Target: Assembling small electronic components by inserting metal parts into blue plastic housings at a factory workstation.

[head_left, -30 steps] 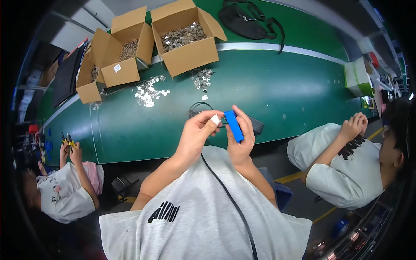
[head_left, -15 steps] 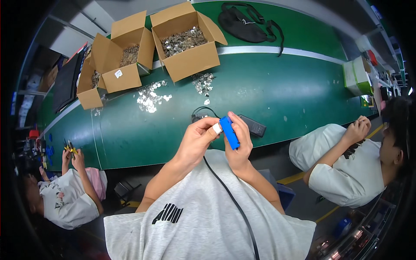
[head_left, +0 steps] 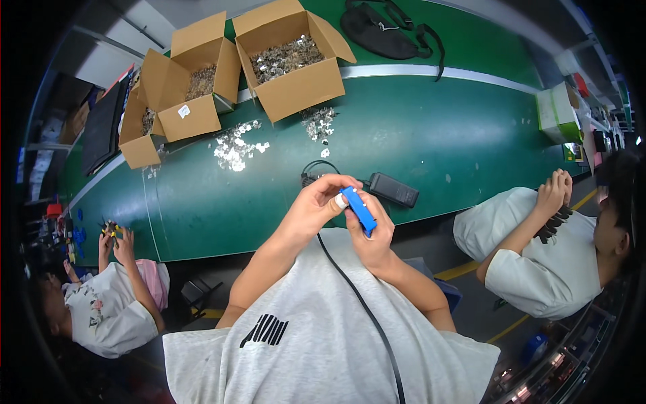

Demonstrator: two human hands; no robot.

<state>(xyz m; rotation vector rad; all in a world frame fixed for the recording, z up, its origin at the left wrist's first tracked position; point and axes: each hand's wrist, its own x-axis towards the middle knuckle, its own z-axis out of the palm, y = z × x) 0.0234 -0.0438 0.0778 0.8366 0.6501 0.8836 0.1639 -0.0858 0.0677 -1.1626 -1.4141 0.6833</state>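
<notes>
A small blue rectangular block (head_left: 359, 211) with little light studs along one side is between my hands, just off the table's near edge. My right hand (head_left: 374, 237) is wrapped round its right side and lower end. At its upper end, my left hand (head_left: 311, 210) is closed, thumb and forefinger against the block. A white wrap or patch (head_left: 341, 201) shows at the left thumb tip; which it is I cannot tell. Just beyond my hands lies a black power adapter (head_left: 393, 190) with a black cable, partly hidden by my fingers.
Cardboard boxes (head_left: 299, 91) of small metal parts stand at the back left of the green table (head_left: 431, 148). Loose shiny pieces (head_left: 235, 149) lie before them. A black waist bag (head_left: 377, 30) lies farther back. Co-workers sit on both sides. A black cable (head_left: 350, 286) runs down my shirt.
My left fingers have moved over the block's upper end. The block has tilted slightly and sits a little lower right. More of the adapter shows now.
</notes>
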